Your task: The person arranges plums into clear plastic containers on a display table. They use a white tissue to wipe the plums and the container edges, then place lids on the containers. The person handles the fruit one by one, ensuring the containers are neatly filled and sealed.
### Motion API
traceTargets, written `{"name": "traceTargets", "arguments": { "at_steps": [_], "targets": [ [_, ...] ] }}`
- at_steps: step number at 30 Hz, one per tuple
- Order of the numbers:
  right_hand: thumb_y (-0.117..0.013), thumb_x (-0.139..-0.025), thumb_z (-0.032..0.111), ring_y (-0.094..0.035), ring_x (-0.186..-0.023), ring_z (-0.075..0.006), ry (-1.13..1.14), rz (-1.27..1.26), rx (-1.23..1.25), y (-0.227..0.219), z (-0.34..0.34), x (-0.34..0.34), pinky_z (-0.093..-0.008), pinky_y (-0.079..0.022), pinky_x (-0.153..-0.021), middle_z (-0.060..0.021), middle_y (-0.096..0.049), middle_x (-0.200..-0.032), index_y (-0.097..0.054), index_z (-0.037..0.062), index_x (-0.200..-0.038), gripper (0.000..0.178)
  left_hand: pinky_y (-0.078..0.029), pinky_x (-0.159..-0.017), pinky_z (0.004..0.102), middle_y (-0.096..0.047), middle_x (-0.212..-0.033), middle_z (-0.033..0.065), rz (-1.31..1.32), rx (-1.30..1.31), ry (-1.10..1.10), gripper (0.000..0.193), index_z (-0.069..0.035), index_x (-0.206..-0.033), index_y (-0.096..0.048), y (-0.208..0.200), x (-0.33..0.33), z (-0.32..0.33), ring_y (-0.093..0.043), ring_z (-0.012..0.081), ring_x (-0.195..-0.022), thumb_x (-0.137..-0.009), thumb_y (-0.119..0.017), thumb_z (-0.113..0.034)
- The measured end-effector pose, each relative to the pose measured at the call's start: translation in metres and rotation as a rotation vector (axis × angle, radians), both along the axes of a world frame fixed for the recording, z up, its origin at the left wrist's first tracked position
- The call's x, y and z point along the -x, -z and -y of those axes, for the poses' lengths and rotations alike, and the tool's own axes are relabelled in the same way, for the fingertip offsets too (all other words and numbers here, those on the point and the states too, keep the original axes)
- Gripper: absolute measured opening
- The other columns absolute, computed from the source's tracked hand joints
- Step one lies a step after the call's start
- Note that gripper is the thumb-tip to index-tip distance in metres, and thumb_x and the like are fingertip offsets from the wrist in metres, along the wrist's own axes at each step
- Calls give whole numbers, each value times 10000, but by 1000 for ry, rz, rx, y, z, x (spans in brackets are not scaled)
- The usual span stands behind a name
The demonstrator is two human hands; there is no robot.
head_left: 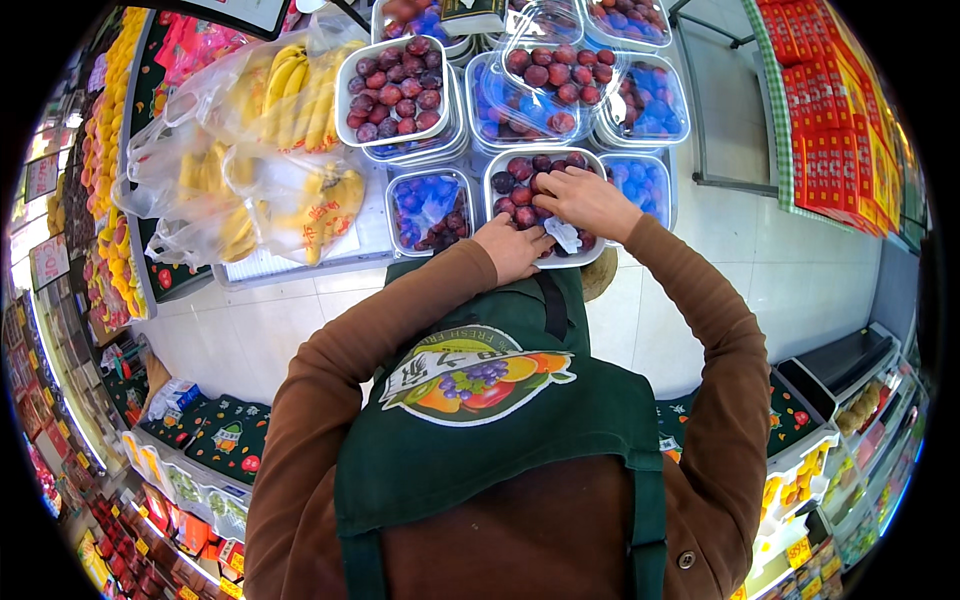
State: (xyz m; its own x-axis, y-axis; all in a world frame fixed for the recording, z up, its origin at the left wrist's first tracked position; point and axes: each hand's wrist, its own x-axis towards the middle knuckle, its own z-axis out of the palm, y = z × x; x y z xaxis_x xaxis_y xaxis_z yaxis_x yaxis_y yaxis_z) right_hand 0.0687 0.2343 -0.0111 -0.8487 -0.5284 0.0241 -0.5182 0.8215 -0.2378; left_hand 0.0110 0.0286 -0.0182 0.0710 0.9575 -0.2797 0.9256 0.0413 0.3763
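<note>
Dark red plums (pixel 520 170) fill a white tray (pixel 489 200) right in front of me. My right hand (pixel 588 203) reaches over its right side, fingers bent down around a plum that is mostly hidden beneath them. At the near edge my left hand (pixel 515 248) lies across the plums with its fingers extended toward the right. Between the two hands, a crumpled pale wrapper or piece of paper (pixel 565 236) rests on the fruit. Left of this tray stands a clear-lidded tray (pixel 432 212) with blue lining and plums inside.
Stacked plum trays (pixel 400 92) rise behind, and more lidded trays (pixel 655 100) stand to the right. Plastic bags of bananas (pixel 330 195) cover the table's left part. Red boxes (pixel 840 165) are piled at far right. Pale floor tiles (pixel 760 260) show beyond the table.
</note>
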Motion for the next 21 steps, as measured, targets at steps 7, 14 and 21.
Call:
{"name": "traceTargets", "arguments": {
  "at_steps": [7,14,21],
  "targets": [
    [-633,-750,113,-569,-867,-210,-1,-21,29,6,-2,1,-327,-476,-761,-43,-540,-983,-606,67,-942,199,-407,-797,358,-609,-1089,34,0,17,-4,555,-143,-1330,-496,-2,0,0,-648,190,-835,-852,-625,-394],
    [-786,-738,80,-536,-744,-156,465,521,807,-18,-18,-15,-278,-442,-655,-31,-519,-866,-671,45,-1049,334,-406,-781,355,-607,-1110,29,14,-14,-8,545,-149,-1326,-496,0,2,1,-653,189,-818,-855,-624,-390],
    [-723,-823,21,-531,-746,-46,673,802,1239,-7,-15,-52,-213,-469,-670,16,-559,-940,-664,23,-1137,320,-413,-805,366,-601,-1153,40,27,15,-11,531,-145,-1325,-491,-4,2,0,-657,203,-829,-866,-615,-383]
  ]
}}
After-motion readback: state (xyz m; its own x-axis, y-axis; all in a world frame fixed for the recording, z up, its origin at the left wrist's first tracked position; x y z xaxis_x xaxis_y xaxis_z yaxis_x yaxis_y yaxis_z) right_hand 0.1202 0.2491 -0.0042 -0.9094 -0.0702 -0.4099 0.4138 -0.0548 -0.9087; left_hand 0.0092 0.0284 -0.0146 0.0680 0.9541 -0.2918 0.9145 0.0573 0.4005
